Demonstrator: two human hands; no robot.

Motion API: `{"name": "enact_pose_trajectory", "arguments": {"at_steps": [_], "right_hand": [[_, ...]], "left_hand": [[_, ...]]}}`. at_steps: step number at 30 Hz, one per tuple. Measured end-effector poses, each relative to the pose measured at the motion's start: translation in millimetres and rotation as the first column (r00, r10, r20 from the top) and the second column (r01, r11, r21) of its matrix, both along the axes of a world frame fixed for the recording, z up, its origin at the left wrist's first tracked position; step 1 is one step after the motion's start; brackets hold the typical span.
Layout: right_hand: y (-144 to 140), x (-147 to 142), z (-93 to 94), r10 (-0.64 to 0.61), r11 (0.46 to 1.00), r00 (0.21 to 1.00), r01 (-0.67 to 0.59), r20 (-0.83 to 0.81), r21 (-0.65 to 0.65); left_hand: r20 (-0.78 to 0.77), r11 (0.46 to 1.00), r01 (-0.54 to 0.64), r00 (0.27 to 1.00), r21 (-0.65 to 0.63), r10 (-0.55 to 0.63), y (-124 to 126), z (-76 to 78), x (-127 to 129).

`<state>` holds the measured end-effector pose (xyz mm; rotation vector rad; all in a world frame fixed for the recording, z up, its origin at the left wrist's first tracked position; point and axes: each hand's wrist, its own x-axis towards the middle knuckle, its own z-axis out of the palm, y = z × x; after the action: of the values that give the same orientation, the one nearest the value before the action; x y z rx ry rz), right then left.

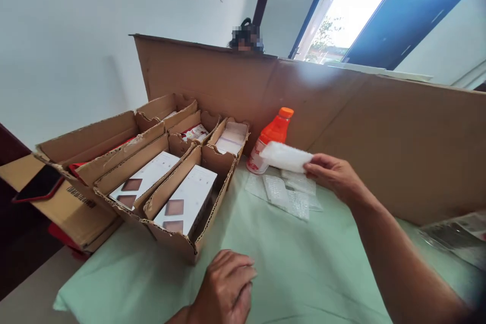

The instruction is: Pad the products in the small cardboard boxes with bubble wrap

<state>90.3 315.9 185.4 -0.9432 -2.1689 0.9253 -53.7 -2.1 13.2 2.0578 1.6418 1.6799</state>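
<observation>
Dark print on the side of the brown cardboard box [81,201] at near left, too blurred to read. White label on the orange plastic bottle [270,137], illegible too.
</observation>
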Motion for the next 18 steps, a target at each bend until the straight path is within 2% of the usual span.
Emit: {"name": "enact_pose_trajectory", "arguments": {"at_steps": [2,4,5,7,8,9,10,11,12,13,14,16,18], "right_hand": [[19.0,21.7,-29.9,-0.131,0.991,0.989,0.132,0.066,-0.011],[29.0,35.3,-58.0,-0.234,0.971,0.966,0.237,0.107,-0.013],[30.5,38.7,-70.7,-0.244,0.969,0.964,0.247,0.110,-0.015],[27.0,38.1,-93.6,-0.188,0.982,0.979,0.189,0.084,-0.012],[22.8,34.2,-103.9,-0.148,0.989,0.987,0.148,0.069,0.000],[17.4,28.4,-113.7,-0.113,0.994,0.992,0.112,0.055,0.017],[11.2,21.2,-123.3,-0.090,0.995,0.995,0.089,0.046,0.040],[4.7,13.4,-132.7,-0.079,0.995,0.996,0.076,0.042,0.064],[-1.7,5.7,-142.0,-0.077,0.994,0.996,0.074,0.040,0.085],[-7.9,-1.4,-151.3,-0.082,0.992,0.996,0.077,0.041,0.104],[-13.5,-7.3,-160.2,-0.091,0.989,0.995,0.086,0.041,0.121],[-22.4,-15.0,-176.4,-0.109,0.983,0.993,0.102,0.039,0.150],[-27.6,-17.7,-188.8,-0.117,0.978,0.992,0.109,0.037,0.179]], "left_hand": [[-0.070,0.984,-0.092,0.992,0.154,0.104,-28.6,37.5,-20.1],[-0.198,0.971,-0.207,0.953,0.122,0.228,-59.9,84.6,-44.0],[-0.218,0.944,-0.310,0.919,0.111,0.327,-72.5,109.8,-56.2],[-0.206,0.843,-0.527,0.818,0.107,0.538,-84.0,157.6,-80.7],[-0.165,0.779,-0.614,0.761,0.127,0.627,-81.2,177.7,-93.6],[-0.134,0.717,-0.683,0.705,0.137,0.697,-72.8,193.8,-107.4],[-0.126,0.663,-0.743,0.652,0.093,0.748,-59.6,205.3,-122.3],[-0.166,0.675,-0.738,0.667,-0.009,0.727,-42.9,212.2,-138.2],[-0.198,0.697,-0.700,0.713,-0.153,0.673,-24.3,214.8,-154.7],[-0.255,0.684,-0.640,0.767,-0.350,0.589,-5.2,213.9,-171.1],[-0.314,0.628,-0.600,0.798,-0.495,0.515,13.0,210.7,-186.6],[-0.355,0.597,-0.571,0.820,-0.564,0.448,42.8,201.3,-211.9],[-0.381,0.589,-0.529,0.849,-0.611,0.367,61.6,193.2,-228.0]]}}
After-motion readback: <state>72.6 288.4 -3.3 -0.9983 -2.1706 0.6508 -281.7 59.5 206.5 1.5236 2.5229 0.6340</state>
